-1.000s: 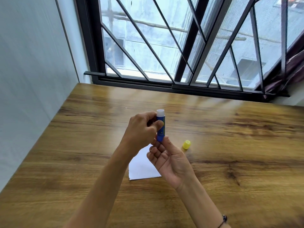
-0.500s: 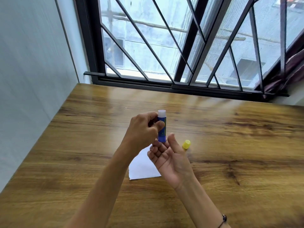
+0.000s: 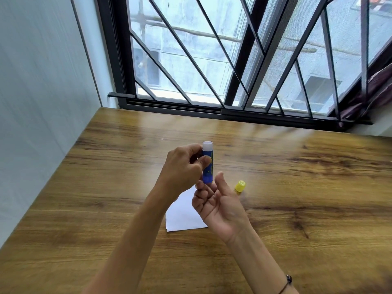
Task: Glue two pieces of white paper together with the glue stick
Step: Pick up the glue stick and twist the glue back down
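My left hand (image 3: 182,168) holds a blue glue stick (image 3: 207,164) upright above the table, thumb and fingers pinched round its body, its white uncapped top pointing up. Just below it my right hand (image 3: 216,206) is palm up, fingers loosely curled and apart, the fingertips right at the stick's base; I cannot tell if they touch it. White paper (image 3: 182,215) lies flat on the wooden table (image 3: 106,187) under both hands, partly hidden by them. I cannot tell if it is one sheet or two. The yellow cap (image 3: 240,186) lies on the table to the right of my hands.
A white wall (image 3: 38,102) borders the table on the left. A barred window (image 3: 233,60) runs along the table's far edge, with a dark curtain (image 3: 373,94) at the far right.
My right hand has let go of the stick's base and opened, dropping slightly with the palm turned up. My left hand keeps the stick upright in nearly the same spot.
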